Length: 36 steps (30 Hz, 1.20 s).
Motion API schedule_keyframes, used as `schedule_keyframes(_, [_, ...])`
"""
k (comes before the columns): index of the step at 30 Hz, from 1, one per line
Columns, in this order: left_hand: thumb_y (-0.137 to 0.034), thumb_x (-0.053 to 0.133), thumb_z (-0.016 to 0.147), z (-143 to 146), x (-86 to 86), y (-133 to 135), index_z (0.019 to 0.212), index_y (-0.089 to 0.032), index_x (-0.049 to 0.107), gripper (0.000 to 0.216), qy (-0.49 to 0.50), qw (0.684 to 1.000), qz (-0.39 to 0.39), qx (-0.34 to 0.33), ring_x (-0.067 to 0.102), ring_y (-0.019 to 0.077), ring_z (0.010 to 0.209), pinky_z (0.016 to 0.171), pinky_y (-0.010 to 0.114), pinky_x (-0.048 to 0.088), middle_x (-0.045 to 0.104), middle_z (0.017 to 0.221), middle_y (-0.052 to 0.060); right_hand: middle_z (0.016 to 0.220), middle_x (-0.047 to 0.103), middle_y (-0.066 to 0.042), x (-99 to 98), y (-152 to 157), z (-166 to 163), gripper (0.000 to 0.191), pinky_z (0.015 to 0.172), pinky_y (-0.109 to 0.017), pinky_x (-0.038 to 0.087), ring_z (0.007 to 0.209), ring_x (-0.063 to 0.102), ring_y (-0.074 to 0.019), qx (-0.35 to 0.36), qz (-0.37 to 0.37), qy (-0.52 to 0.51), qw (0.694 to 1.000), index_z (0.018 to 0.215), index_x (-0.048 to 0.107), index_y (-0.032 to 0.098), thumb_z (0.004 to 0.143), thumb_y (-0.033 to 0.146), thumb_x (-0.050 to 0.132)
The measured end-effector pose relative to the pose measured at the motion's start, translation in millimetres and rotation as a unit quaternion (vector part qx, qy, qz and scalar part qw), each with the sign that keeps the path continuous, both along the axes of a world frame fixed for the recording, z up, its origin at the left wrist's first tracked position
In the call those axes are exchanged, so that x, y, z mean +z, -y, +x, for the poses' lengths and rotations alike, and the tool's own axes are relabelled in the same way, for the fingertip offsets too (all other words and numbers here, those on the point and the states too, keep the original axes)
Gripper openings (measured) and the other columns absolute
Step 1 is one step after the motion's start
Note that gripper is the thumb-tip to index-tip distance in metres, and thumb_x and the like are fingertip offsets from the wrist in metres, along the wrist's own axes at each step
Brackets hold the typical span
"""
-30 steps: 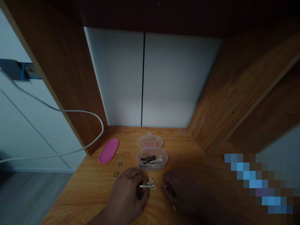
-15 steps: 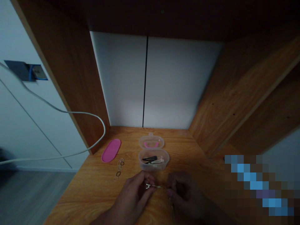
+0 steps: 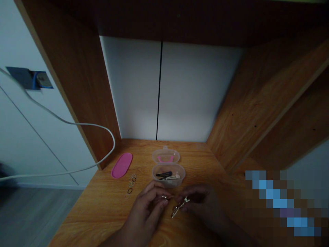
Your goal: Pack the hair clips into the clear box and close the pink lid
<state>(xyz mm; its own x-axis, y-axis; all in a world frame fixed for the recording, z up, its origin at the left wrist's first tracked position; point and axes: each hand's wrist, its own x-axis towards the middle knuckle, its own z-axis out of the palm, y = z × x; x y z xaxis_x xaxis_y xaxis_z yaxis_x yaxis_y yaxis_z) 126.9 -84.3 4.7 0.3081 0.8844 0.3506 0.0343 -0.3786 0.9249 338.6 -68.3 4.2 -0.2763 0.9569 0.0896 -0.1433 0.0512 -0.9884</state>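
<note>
My left hand [image 3: 147,207] is closed, thumb and fingers pinching a small shiny metal hair clip [image 3: 165,197] that is mostly hidden by the fingertips. Close beside it, my right hand [image 3: 204,204] grips a gold metal hair clip [image 3: 178,208], which slants down to the left out of the fingers. Just beyond both hands stands an open clear plastic case [image 3: 169,184] with black hair clips [image 3: 163,174] and a pale clip [image 3: 172,177] inside. Its hinged lid [image 3: 154,156], with a pink handle [image 3: 166,160], lies back behind it.
Left of the case lies a pink oval tray or lid [image 3: 121,165]. Several small hair ties [image 3: 130,190] are on the wooden surface [image 3: 84,216] in front of it. A white cable [image 3: 113,137] loops in from the left. Wooden side panels and a white back panel [image 3: 185,92] enclose the surface.
Both hands have moved slightly. The right hand has turned, and its gold clip now points down to the left. The left hand's clip has slipped further behind the fingertips.
</note>
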Motion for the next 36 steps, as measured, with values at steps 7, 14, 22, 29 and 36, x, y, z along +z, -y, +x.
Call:
schedule_keyframes(7, [-0.034, 0.068, 0.087, 6, -6.5, -1, 0.087, -0.017, 0.069, 0.018, 0.104, 0.987, -0.117, -0.035, 0.07, 0.0178, 0.081, 0.076, 0.028, 0.056, 0.073, 0.088, 0.007, 0.077, 0.074, -0.003, -2.4, -4, -3, 0.016, 0.069, -0.029, 0.056, 0.074, 0.07, -0.0181, -0.048, 0.165, 0.096, 0.98, 0.076, 0.077, 0.024, 0.067, 0.031, 0.087])
schedule_keyframes(14, [-0.034, 0.076, 0.077, 3, -4.9, -3, 0.082, -0.016, 0.073, 0.019, 0.081, 0.987, -0.138, 0.025, 0.072, 0.019, 0.072, 0.068, 0.028, 0.058, 0.077, 0.078, 0.007, 0.082, 0.072, -0.004, 4.2, -2, 1, 0.007, 0.074, -0.032, 0.053, 0.08, 0.066, -0.0179, 0.011, 0.282, 0.248, 0.927, 0.087, 0.077, 0.024, 0.082, 0.029, 0.075])
schedule_keyframes(22, [-0.047, 0.082, 0.068, 3, -7.8, -11, 0.084, -0.014, 0.073, 0.038, 0.107, 0.977, -0.18, 0.05, 0.071, 0.0201, 0.061, 0.06, 0.032, 0.059, 0.076, 0.071, 0.008, 0.069, 0.071, 0.0, -3.8, -4, -9, 0.025, 0.062, -0.026, 0.051, 0.064, 0.063, -0.0146, -0.027, 0.039, 0.052, 0.998, 0.06, 0.073, 0.021, 0.064, 0.042, 0.086])
schedule_keyframes(29, [-0.044, 0.087, 0.062, 5, -7.4, -11, 0.082, -0.013, 0.075, 0.038, 0.122, 0.963, -0.238, 0.023, 0.07, 0.0198, 0.059, 0.059, 0.03, 0.059, 0.075, 0.068, 0.008, 0.054, 0.066, 0.0, -5.8, -7, -10, 0.036, 0.044, -0.02, 0.037, 0.043, 0.048, -0.0075, 0.031, -0.073, 0.057, 0.995, 0.066, 0.076, 0.018, 0.074, 0.053, 0.076])
schedule_keyframes(36, [-0.038, 0.088, 0.063, 5, -4.2, -13, 0.083, -0.014, 0.077, 0.033, 0.155, 0.955, -0.253, 0.006, 0.069, 0.0171, 0.059, 0.06, 0.027, 0.058, 0.076, 0.072, 0.007, 0.062, 0.072, -0.001, -3.5, -7, -14, 0.031, 0.046, -0.019, 0.043, 0.047, 0.056, -0.009, 0.049, -0.087, 0.011, 0.995, 0.072, 0.076, 0.017, 0.07, 0.048, 0.081])
